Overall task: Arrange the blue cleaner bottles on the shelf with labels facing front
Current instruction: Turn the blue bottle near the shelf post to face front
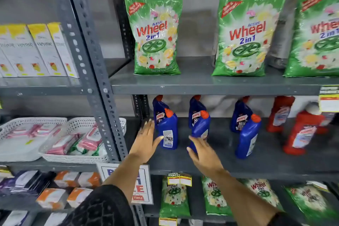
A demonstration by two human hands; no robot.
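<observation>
Several blue cleaner bottles with orange caps stand on the grey middle shelf (229, 163) in two rows. The back bottles (196, 113) show their brand labels. The front left bottle (167, 134), front middle bottle (200, 126) and front right bottle (247, 137) show their back labels. My left hand (146, 137) is open just left of the front left bottle, its thumb close to the bottle's side. My right hand (203, 152) is open with spread fingers against the base of the tilted front middle bottle, hiding its lower part.
Red cleaner bottles (300, 134) stand to the right on the same shelf. Green detergent bags (157, 35) fill the shelf above and the one below. A grey steel upright (102, 97) borders the left side, with white baskets (77, 145) beyond it.
</observation>
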